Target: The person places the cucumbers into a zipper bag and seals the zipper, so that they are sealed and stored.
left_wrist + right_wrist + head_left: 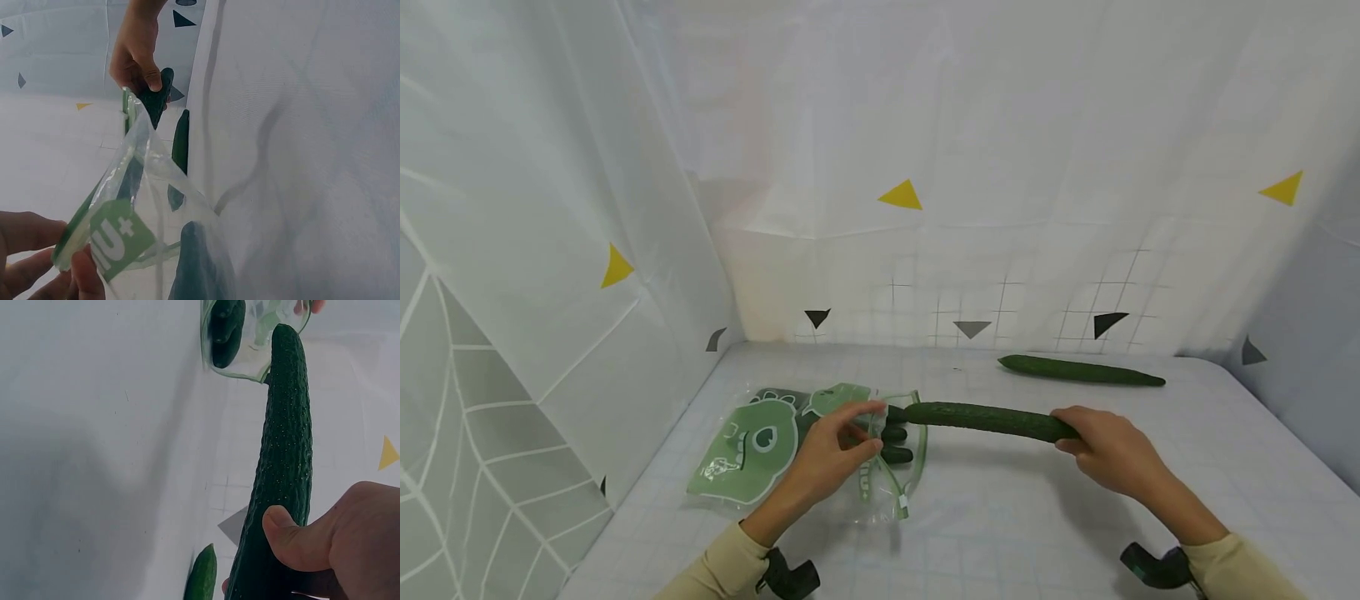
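In the head view my right hand grips a long dark green cucumber near its right end. The cucumber's far tip reaches the mouth of a clear zip bag printed with a green cartoon face. My left hand pinches the bag's edge at the opening, as the left wrist view shows with thumb and fingers on the green zip strip. Several cucumbers lie inside the bag, their ends visible through the mouth. A white slider sits on the lower end of the zip.
Another cucumber lies at the back right of the white table. White sheeting with yellow and dark triangles hangs behind the table and along both sides.
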Available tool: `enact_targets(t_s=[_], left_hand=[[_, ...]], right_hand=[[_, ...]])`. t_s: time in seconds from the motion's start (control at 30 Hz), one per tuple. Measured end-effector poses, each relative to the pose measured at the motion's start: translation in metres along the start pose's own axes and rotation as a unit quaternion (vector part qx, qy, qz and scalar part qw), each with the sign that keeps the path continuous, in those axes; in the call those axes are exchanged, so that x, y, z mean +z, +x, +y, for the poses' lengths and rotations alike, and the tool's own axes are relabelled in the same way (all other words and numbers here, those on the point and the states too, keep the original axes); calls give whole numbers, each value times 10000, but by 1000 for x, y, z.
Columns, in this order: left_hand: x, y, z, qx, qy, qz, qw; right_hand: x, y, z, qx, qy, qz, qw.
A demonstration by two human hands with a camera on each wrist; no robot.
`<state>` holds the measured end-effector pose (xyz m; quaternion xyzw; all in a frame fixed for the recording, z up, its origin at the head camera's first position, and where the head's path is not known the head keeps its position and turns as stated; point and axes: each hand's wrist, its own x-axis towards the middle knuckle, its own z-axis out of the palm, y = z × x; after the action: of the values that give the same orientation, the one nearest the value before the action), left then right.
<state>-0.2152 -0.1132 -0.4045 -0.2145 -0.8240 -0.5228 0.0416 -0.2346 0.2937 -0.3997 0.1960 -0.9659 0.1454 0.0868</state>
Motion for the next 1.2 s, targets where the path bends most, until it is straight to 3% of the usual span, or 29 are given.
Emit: enact_targets(t_s=[1.2], left_hand=[[0,-1,1,30,-46,-20,10000]], right_hand=[[32,18,-54,-397,293,-295,9983]])
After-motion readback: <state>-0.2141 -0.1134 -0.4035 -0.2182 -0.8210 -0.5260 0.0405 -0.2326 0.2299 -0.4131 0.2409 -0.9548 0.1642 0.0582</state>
